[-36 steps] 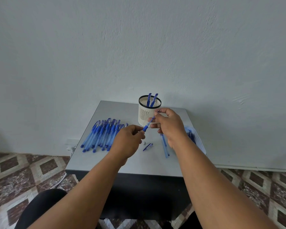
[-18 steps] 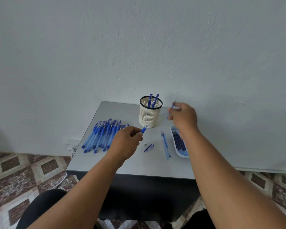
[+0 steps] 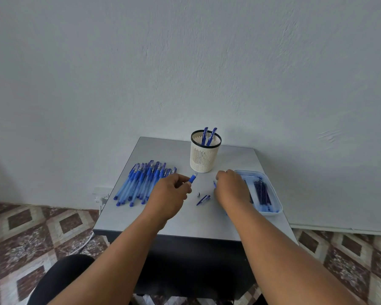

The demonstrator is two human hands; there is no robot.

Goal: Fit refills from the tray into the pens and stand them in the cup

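My left hand [image 3: 169, 193] pinches a short blue pen grip section [image 3: 193, 178] just in front of the white mesh cup [image 3: 204, 159], which holds two blue pens [image 3: 209, 136]. My right hand [image 3: 231, 190] is down on the table beside the pale blue tray [image 3: 271, 213] of dark refills [image 3: 261, 191]. Its fingers are curled over a thin blue refill, whose end [image 3: 214, 183] pokes out to the left. A clear pen barrel lies mostly hidden under that hand. A blue cap [image 3: 203, 200] and a small metal tip [image 3: 198, 194] lie between my hands.
A pile of several blue pens [image 3: 141, 183] lies on the left of the grey table [image 3: 185, 223]. The table stands against a white wall, and patterned floor tiles show on both sides.
My right hand came down from beside the cup to the table next to the tray, still with the thin blue piece. My left hand kept the grip section almost still.
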